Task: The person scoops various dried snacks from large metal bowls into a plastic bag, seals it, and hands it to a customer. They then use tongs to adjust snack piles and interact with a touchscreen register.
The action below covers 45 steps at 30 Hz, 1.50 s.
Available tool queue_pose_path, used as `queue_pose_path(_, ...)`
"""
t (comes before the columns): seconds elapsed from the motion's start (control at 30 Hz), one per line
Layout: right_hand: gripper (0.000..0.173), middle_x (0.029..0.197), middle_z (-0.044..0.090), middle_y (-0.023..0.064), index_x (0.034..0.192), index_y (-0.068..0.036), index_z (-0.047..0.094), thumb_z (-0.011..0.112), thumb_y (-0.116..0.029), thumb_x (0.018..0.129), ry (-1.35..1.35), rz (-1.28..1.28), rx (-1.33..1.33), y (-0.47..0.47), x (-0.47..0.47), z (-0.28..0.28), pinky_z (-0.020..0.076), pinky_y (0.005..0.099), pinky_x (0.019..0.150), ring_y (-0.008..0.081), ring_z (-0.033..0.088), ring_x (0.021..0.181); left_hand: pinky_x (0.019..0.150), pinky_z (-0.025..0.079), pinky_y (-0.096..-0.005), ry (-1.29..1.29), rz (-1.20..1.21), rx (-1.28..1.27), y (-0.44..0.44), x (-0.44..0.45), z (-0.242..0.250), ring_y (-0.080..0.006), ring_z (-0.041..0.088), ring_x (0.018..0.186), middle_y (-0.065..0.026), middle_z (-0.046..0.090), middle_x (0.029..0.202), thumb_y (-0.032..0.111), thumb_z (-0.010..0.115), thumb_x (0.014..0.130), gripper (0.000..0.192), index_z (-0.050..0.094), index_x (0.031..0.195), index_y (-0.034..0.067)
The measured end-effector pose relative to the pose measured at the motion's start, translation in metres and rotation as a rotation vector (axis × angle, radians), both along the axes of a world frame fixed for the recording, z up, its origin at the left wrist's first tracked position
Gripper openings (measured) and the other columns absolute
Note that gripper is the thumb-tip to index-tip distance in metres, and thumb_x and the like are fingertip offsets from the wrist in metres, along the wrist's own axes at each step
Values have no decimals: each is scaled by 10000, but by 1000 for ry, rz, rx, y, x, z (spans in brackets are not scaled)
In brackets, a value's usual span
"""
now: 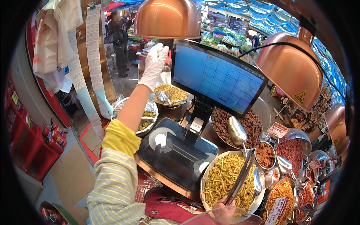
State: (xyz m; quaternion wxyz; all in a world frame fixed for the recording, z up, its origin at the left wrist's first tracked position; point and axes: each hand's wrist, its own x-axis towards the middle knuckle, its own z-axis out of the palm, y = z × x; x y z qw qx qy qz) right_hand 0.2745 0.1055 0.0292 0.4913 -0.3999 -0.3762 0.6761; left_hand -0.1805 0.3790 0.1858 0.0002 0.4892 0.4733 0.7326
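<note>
My left hand [154,66], in a white glove, reaches forward past the left edge of a touchscreen monitor [216,76]. Its fingers are closed around a small red item [168,57], mostly hidden by them. My bare right hand [224,211] is low in the picture and grips dark, long tongs [239,178], which slant up over a pan of yellow-green shredded food [225,180]. A transparent curved edge [219,215] partly covers that hand. Below my left forearm lies a flat, glossy black scale [174,152] at the monitor's foot.
Copper heat lamps [168,19] hang over the counter. A metal scoop [237,130] rests on dark diced food [219,121]. Further bowls stand at left and right. Label strips [94,47] hang at left, near fire extinguishers [53,136]. A person [118,42] stands beyond the counter.
</note>
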Motion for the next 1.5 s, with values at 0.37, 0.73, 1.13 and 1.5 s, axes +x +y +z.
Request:
queue_pose_path(0.37,140,529,438,10,966,-57,450,571,-71,894,36,-138,96,-17,-65,4,302,232,350,101,389,388,763,430,-256,-217,-404,90,62,2,13,-85,535,822,-3,598,878,283,673,857,268,645,992,53)
queue_pose_path(0.73,186,518,385,-8,974,-64,431,523,32,844,32,-203,28,-32,-100,4,294,237,339,92,357,370,663,397,-261,-160,-528,174,79,-9,4,-91,466,735,-5,546,836,255,659,863,232,598,866,32)
queue_pose_path(1.13,179,504,435,37,981,-6,469,588,-29,850,152,-138,138,-34,-95,-24,308,259,381,119,414,388,1125,173,-452,317,292,327,-24,128,-62,-382,235,1370,-256,260,1456,134,534,874,653,234,1423,-51)
queue_pose_path(1.5,193,518,411,8,997,0,467,596,-53,864,128,-90,178,-39,-78,-25,300,254,405,90,379,410,1133,13,-485,706,309,18,18,185,-93,-369,95,1423,-211,137,1526,320,535,883,778,147,1457,-34)
